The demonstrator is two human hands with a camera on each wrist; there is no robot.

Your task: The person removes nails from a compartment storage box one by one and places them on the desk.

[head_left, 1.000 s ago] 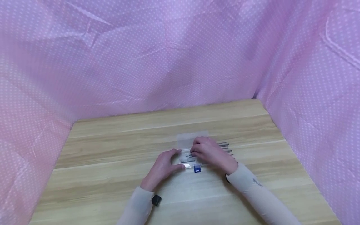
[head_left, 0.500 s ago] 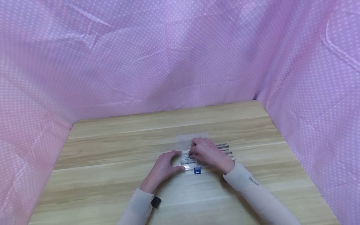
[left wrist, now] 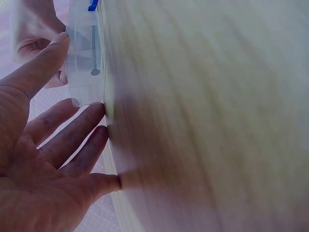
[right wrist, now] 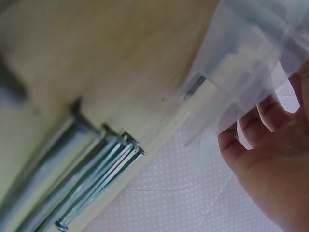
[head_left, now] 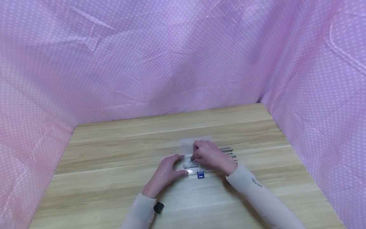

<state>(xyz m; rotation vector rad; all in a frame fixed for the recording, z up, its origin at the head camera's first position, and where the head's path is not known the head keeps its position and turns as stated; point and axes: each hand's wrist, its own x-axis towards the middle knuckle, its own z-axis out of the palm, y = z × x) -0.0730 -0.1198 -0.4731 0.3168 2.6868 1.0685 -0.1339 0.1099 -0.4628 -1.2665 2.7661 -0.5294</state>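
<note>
Nails (head_left: 228, 152) lie loose at 3 o'clock of the clear plastic box (head_left: 192, 163); left hand (head_left: 165, 174) grips its 9 o'clock edge, right hand (head_left: 213, 156) curls over it, pinch unclear.

The table (head_left: 114, 159) is pale wood-grain board with a smooth, faintly satin face. The small box (left wrist: 84, 63) is clear, glossy plastic with a blue plastic clasp (head_left: 200, 174), and the nails (right wrist: 82, 179) beside it are bright, smooth grey metal. Around the table hangs a matt pink cloth (head_left: 143, 63), finely white-dotted and creased.
</note>
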